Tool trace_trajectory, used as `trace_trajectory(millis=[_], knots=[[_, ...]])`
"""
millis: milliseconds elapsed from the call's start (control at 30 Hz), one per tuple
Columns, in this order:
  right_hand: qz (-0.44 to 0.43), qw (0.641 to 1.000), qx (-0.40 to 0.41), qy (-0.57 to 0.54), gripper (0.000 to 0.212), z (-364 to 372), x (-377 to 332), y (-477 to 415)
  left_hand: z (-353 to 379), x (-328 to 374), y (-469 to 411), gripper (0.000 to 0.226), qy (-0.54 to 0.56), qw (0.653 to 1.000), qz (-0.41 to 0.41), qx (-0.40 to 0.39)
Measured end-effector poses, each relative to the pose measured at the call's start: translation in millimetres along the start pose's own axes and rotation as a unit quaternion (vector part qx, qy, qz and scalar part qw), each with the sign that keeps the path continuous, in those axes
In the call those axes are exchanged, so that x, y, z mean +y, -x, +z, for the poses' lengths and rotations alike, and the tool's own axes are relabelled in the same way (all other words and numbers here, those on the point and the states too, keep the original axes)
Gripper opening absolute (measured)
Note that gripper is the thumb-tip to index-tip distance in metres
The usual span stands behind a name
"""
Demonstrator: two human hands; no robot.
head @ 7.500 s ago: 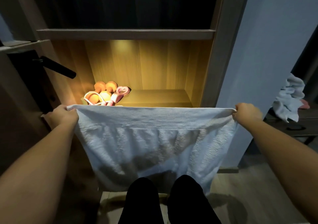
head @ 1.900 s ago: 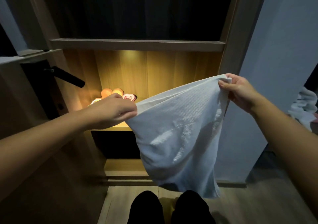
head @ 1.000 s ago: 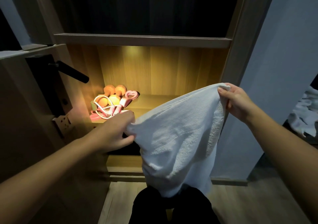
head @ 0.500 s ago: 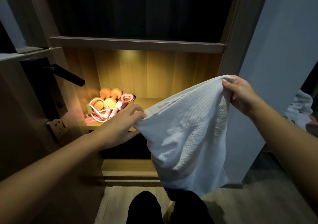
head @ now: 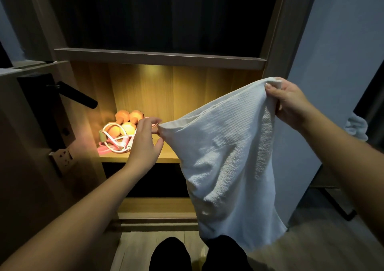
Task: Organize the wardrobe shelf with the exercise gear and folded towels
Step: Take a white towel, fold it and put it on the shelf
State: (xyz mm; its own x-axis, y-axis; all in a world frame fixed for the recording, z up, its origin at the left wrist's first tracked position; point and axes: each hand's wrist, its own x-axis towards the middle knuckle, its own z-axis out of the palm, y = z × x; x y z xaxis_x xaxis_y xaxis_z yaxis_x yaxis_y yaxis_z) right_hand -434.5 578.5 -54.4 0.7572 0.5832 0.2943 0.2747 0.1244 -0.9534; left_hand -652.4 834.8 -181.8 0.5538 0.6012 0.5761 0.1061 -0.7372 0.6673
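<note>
A white towel (head: 228,156), folded over once, hangs in front of the lit wardrobe shelf (head: 166,156). My right hand (head: 291,104) grips its upper right corner at the wardrobe's right post. My left hand (head: 143,144) pinches the towel's left corner with its fingertips, just in front of the shelf edge. At the shelf's left end lie orange dumbbells (head: 126,121) and a pink and white jump rope (head: 116,141), partly hidden by my left hand.
The wardrobe door (head: 31,146) with a black lever handle (head: 79,96) stands open on the left. A dark compartment lies above the shelf and another below. A pale wall is on the right, with more white cloth (head: 356,127) beyond it. My dark-clad legs (head: 197,254) show at the bottom.
The spread towel was folded in half sideways. In the last second my left hand rose slightly with its corner; my right hand stayed near the post.
</note>
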Motion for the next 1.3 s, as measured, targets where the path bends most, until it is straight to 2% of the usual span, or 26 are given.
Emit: trace_trajectory(millis=[100, 133, 400, 567, 700, 800, 900, 1000, 1100, 1200, 1300], knots=[[0.003, 1.000, -0.029, 0.002, 0.039, 0, -3, 2, 6, -1, -6, 0.041, 0.024, 0.999, -0.033, -0.001], [0.000, 0.999, -0.037, 0.006, 0.043, 1, -4, 2, 7, -1, -6, 0.039, 0.020, 0.999, -0.040, -0.012], [-0.003, 0.998, -0.055, 0.025, 0.042, 6, -5, 2, 14, -3, -3, 0.019, 0.021, 0.992, -0.092, -0.086], [-0.004, 0.998, -0.055, 0.025, 0.034, 6, -5, 2, 13, -12, -4, 0.031, -0.071, 0.986, -0.042, -0.145], [-0.007, 0.998, -0.051, 0.033, 0.025, 5, -2, 2, 20, -17, 1, 0.024, -0.162, 0.978, 0.032, -0.130], [-0.003, 0.998, -0.053, 0.045, 0.014, 2, 2, 2, 22, -17, 7, 0.013, -0.197, 0.974, 0.064, -0.087], [0.022, 0.997, -0.026, 0.067, 0.014, -12, 11, 0, 10, -18, 6, 0.009, -0.209, 0.964, 0.149, -0.063], [0.056, 0.996, -0.007, 0.072, 0.018, -23, 28, 1, -10, -10, 0, 0.014, -0.227, 0.937, 0.257, -0.071], [0.066, 0.995, 0.011, 0.077, 0.014, -25, 42, 1, -25, -7, -7, 0.012, -0.219, 0.924, 0.285, -0.132], [0.069, 0.991, 0.025, 0.112, 0.018, -29, 49, 1, -38, -1, -12, 0.007, -0.168, 0.929, 0.224, -0.243], [0.066, 0.986, 0.003, 0.154, 0.019, -35, 47, -1, -47, 12, -26, 0.010, -0.196, 0.901, 0.196, -0.333]])
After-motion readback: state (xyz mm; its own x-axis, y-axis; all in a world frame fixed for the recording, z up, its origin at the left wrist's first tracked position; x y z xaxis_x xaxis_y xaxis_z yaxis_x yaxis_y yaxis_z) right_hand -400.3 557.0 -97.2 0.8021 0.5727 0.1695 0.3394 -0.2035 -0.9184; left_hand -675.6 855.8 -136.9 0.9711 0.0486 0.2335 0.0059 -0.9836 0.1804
